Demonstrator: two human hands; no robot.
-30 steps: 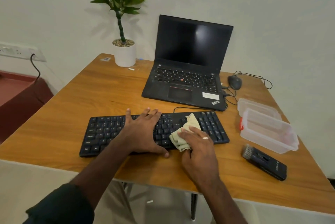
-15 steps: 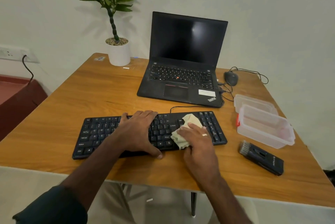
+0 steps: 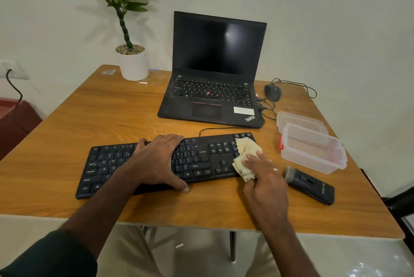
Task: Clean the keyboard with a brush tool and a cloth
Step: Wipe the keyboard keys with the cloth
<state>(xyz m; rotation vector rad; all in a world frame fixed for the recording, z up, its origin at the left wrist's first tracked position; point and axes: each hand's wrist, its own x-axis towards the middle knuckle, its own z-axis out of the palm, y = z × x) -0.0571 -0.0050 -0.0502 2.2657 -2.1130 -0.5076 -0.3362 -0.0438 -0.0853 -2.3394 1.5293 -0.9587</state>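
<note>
Nearest the camera: right hand [image 3: 264,178], fingers fairly straight and pressing a crumpled pale-yellow cloth [image 3: 246,159] onto the right end of the flat black corded keyboard [image 3: 201,160], thumb tucked at the cloth's near edge; whether pinching it, cannot tell

Left hand [image 3: 156,162] spread over the keyboard's middle, fingers curled over the far rim, thumb at the near edge, bracing it against the orange-brown wooden table [image 3: 67,142]

Just right of the wiping hand: black rectangular brush tool with grey bristles [image 3: 310,184], lying untouched on the table, near the right edge

Likely trouble from here:
- cloth already at the keyboard's right end, partly hanging over the near edge; a further sweep rightward likely to run off the keys and knock the brush tool toward the table edge
- a wide elbow swing apt to bump the clear plastic lidded tub [image 3: 313,149] just beyond the brush tool
- hard pressing likely to snag a cloth fold under a keycap and lift it
- loosened bracing grip: keyboard free to skid and tug its thin black cable [image 3: 215,129]

Farther back: open black laptop with dark screen [image 3: 215,88], black wired mouse [image 3: 272,92], green plant in a white round pot [image 3: 133,61]; well apart from the wiping, at little risk unless the cable drags
</note>
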